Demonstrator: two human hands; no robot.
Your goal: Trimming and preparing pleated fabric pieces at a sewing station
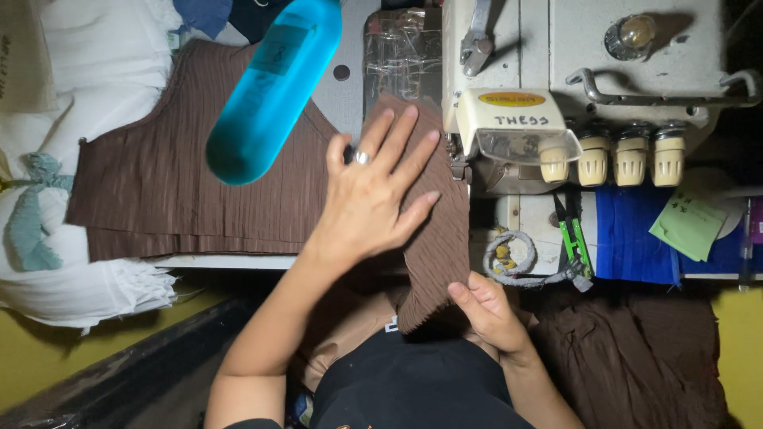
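left hand: we see our left hand [373, 199] flat, fingers spread, pressing the brown ribbed strip [429, 230] onto the counter [346, 95].
right hand: our right hand [486, 311] pinches the strip's lower end at the counter edge, thumb on top.
strip position: runs from the overlock machine [548, 87] foot down toward our lap.
risk 1: fingertips sit just beside the machine's foot; we judge a nick likely if they creep right.
risk 2: uneven pull from below could skew the seam.
risk 3: blue bottle [274, 87] on the brown panel [167, 191] could roll.
counts: we count two hands, one ring, one bottle, four tension knobs [628, 159], one green snips [574, 234].
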